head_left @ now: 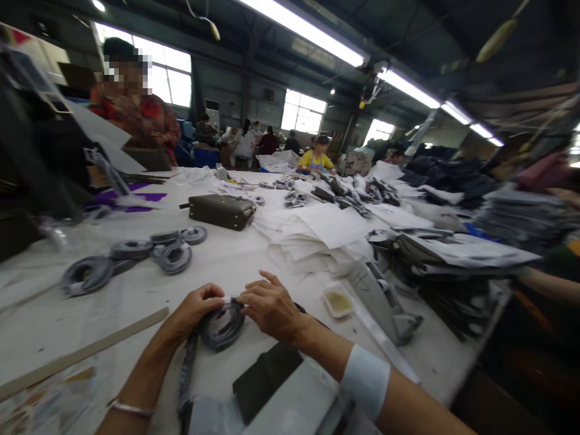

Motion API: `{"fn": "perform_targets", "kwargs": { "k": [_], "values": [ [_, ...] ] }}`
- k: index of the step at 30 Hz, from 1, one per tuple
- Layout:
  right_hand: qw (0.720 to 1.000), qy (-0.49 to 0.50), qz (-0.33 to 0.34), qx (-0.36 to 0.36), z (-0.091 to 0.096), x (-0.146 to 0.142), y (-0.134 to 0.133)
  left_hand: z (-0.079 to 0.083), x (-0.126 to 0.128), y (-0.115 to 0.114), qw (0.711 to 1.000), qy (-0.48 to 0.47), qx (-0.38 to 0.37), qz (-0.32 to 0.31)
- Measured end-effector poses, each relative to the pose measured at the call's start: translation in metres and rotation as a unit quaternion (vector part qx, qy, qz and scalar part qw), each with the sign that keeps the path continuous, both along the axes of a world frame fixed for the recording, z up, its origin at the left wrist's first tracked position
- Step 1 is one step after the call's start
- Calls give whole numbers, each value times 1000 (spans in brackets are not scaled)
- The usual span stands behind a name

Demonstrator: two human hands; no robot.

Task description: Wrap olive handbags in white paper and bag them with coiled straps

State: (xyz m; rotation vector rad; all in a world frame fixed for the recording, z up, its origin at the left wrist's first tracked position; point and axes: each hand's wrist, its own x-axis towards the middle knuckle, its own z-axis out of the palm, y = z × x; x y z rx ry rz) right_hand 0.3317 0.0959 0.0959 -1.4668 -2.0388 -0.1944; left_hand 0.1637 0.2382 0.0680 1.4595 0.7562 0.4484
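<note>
A coiled grey strap point(222, 329) stands on the white tabletop between my hands, with a white band at its top. My left hand point(199, 308) is closed on the coil's upper left side, thumb and fingers near the band. From the right, my right hand point(272, 305) pinches the band's other end, its upper fingers lifted. A strip of dark strap trails from the coil toward me. Below my right forearm lies a dark olive piece point(267, 380), partly under pale sheets. Several similar coiled straps point(174, 257) lie together to the left.
A dark bag point(222, 210) lies beyond the coils. White sheets point(317, 235) are heaped at centre right, near a grey tape dispenser point(380, 299) and a small tray point(339, 302). A long flat strip point(86, 353) crosses the left front. People work around the table.
</note>
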Motion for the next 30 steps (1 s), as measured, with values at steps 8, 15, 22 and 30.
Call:
{"fn": "perform_targets", "kwargs": {
  "k": [8,15,22,30],
  "values": [
    [901,161,-401,-35,37,146,-201,16,6,-6,999,38,37,2],
    [754,380,-492,-212,23,227,-284,31,23,-42,985,4,172,13],
    [721,475,-438,-250,13,244,-276,56,16,-76,968,39,248,10],
    [712,499,-426,-249,7,250,-277,43,7,-116,878,-32,472,71]
  ]
}}
